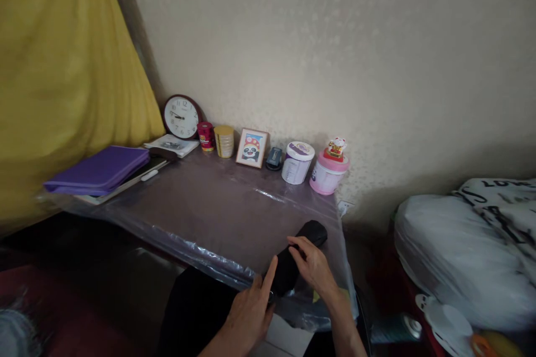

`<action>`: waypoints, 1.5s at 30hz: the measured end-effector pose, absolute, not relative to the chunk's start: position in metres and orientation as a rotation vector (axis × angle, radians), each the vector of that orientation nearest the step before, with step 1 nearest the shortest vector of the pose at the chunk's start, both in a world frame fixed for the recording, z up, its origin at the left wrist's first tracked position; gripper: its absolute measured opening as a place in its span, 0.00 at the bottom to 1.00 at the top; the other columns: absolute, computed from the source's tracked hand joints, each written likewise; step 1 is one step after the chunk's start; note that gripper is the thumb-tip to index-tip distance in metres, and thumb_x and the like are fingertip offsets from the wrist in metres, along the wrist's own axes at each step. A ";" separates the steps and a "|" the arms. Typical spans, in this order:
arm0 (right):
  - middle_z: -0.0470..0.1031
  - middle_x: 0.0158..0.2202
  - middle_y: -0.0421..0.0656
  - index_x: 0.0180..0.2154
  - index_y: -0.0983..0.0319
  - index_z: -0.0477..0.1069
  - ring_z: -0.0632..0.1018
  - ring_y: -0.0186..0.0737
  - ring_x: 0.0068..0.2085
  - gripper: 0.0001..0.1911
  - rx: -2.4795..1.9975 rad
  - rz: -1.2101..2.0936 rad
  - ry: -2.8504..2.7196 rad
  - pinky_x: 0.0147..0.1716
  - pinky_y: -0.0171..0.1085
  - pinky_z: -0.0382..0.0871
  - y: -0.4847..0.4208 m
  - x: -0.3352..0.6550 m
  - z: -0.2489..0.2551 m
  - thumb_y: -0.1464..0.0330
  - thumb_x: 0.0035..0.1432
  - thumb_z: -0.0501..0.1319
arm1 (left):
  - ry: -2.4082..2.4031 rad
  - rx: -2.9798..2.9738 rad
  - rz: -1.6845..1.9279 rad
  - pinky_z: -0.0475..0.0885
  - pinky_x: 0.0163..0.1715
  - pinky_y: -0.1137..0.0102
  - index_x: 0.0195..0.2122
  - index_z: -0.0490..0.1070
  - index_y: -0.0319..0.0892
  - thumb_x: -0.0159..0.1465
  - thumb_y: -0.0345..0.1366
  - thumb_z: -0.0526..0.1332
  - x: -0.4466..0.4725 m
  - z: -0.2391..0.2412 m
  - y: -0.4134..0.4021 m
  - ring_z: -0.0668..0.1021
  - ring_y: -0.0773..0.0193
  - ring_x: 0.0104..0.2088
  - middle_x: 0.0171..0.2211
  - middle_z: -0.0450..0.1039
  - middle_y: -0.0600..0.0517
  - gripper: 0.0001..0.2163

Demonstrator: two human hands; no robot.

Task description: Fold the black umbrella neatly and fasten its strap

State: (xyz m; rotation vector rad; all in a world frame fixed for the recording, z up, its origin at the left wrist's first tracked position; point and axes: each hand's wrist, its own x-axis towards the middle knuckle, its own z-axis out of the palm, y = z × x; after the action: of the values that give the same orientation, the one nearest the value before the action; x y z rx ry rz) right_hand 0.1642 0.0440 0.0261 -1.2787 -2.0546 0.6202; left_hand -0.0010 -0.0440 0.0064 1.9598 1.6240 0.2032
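A black folded umbrella (312,231) lies slantwise at the table's near right edge, its far end pointing up and to the right. My left hand (253,304) grips its near end, with the index finger stretched along the side. The fingers of my right hand (312,268) are bent over the umbrella's middle and press on the black cloth. My own fingers hide part of the umbrella's near end.
Along the wall stand a round clock (181,117), a red can (205,136), a yellow-lidded tub (224,142), a framed panda picture (252,148), a white tub (298,163) and a pink tub (325,178). A purple folder (98,170) lies left. Clear plastic covers the table (201,201).
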 end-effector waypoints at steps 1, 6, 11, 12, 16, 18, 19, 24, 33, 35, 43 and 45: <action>0.71 0.39 0.43 0.43 0.58 0.68 0.73 0.39 0.39 0.14 -1.298 0.577 -2.096 0.40 0.38 0.67 0.043 0.162 0.026 0.68 0.56 0.51 | 1.627 1.969 0.202 0.66 0.37 0.69 0.59 0.22 0.52 0.57 0.31 0.50 0.000 0.006 -0.045 0.74 0.60 0.39 0.49 0.63 0.47 0.37; 0.69 0.40 0.42 0.41 0.57 0.69 0.72 0.35 0.32 0.13 -1.369 0.473 -2.154 0.33 0.35 0.68 0.042 0.160 0.023 0.69 0.54 0.53 | 1.650 1.988 0.176 0.66 0.36 0.70 0.60 0.24 0.52 0.57 0.31 0.49 0.005 0.003 -0.047 0.74 0.60 0.39 0.48 0.63 0.47 0.36; 0.69 0.35 0.39 0.34 0.57 0.70 0.70 0.32 0.28 0.08 -1.367 0.490 -2.111 0.30 0.33 0.66 0.042 0.161 0.023 0.69 0.53 0.54 | 1.653 2.009 0.171 0.65 0.38 0.70 0.60 0.26 0.51 0.57 0.31 0.49 0.007 0.002 -0.044 0.73 0.61 0.41 0.50 0.61 0.46 0.35; 0.69 0.35 0.39 0.34 0.57 0.70 0.70 0.32 0.28 0.07 -1.359 0.499 -2.106 0.30 0.32 0.65 0.042 0.161 0.024 0.69 0.53 0.54 | 1.657 2.009 0.160 0.65 0.38 0.70 0.60 0.27 0.51 0.57 0.31 0.49 0.007 0.002 -0.044 0.73 0.61 0.41 0.50 0.61 0.45 0.35; 0.69 0.32 0.39 0.31 0.58 0.68 0.70 0.33 0.29 0.07 -1.341 0.519 -2.068 0.30 0.32 0.63 0.043 0.162 0.023 0.70 0.54 0.52 | 1.674 2.011 0.157 0.66 0.38 0.69 0.61 0.27 0.51 0.57 0.30 0.49 0.009 0.003 -0.043 0.73 0.60 0.41 0.49 0.62 0.46 0.35; 0.69 0.31 0.39 0.29 0.58 0.68 0.71 0.34 0.31 0.08 -1.332 0.524 -2.051 0.30 0.32 0.63 0.044 0.162 0.022 0.70 0.55 0.51 | 1.692 2.020 0.175 0.66 0.38 0.69 0.60 0.26 0.51 0.58 0.30 0.49 0.010 0.003 -0.043 0.73 0.60 0.41 0.48 0.63 0.46 0.35; 0.69 0.31 0.39 0.29 0.58 0.68 0.71 0.34 0.32 0.09 -1.324 0.531 -2.043 0.31 0.32 0.63 0.044 0.162 0.022 0.69 0.55 0.50 | 1.700 2.027 0.178 0.66 0.38 0.69 0.60 0.26 0.51 0.58 0.30 0.49 0.010 0.003 -0.043 0.73 0.60 0.40 0.47 0.63 0.46 0.35; 0.70 0.31 0.40 0.29 0.59 0.68 0.71 0.35 0.34 0.10 -1.259 0.674 -1.933 0.35 0.33 0.63 0.048 0.164 0.019 0.66 0.56 0.51 | 1.726 2.071 0.123 0.66 0.36 0.70 0.60 0.27 0.56 0.58 0.27 0.48 0.012 0.002 -0.041 0.74 0.61 0.39 0.44 0.64 0.49 0.35; 0.62 0.20 0.36 0.29 0.62 0.69 0.65 0.32 0.24 0.14 -1.255 1.110 -1.532 0.25 0.30 0.60 0.030 0.201 0.020 0.58 0.54 0.55 | 1.683 2.068 0.113 0.65 0.34 0.72 0.60 0.28 0.53 0.61 0.29 0.44 0.010 0.007 -0.040 0.73 0.64 0.37 0.44 0.64 0.48 0.30; 0.60 0.19 0.36 0.29 0.62 0.69 0.64 0.31 0.23 0.14 -1.280 1.036 -1.444 0.24 0.31 0.58 0.026 0.209 0.018 0.57 0.54 0.55 | 1.686 2.061 0.141 0.65 0.34 0.73 0.60 0.29 0.53 0.61 0.31 0.44 0.009 0.008 -0.041 0.73 0.65 0.37 0.44 0.65 0.48 0.30; 0.63 0.20 0.36 0.28 0.62 0.68 0.62 0.30 0.21 0.14 -1.290 0.876 -1.144 0.23 0.31 0.57 0.033 0.223 -0.011 0.57 0.51 0.57 | 1.462 1.741 0.495 0.64 0.41 0.72 0.61 0.37 0.53 0.58 0.33 0.50 -0.010 0.000 -0.027 0.72 0.66 0.42 0.44 0.69 0.52 0.31; 0.65 0.21 0.37 0.28 0.63 0.68 0.63 0.30 0.21 0.14 -1.271 0.866 -1.076 0.22 0.31 0.57 0.034 0.224 -0.018 0.57 0.50 0.58 | 1.332 1.535 0.530 0.67 0.33 0.72 0.61 0.37 0.51 0.58 0.35 0.50 -0.018 -0.003 -0.019 0.74 0.67 0.32 0.34 0.72 0.54 0.31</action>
State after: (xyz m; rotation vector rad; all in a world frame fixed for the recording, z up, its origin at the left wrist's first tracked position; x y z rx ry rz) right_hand 0.2244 0.0345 -0.0177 -1.2707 -1.0762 0.8659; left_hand -0.0181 -0.0195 -0.0034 1.5353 1.3323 0.5304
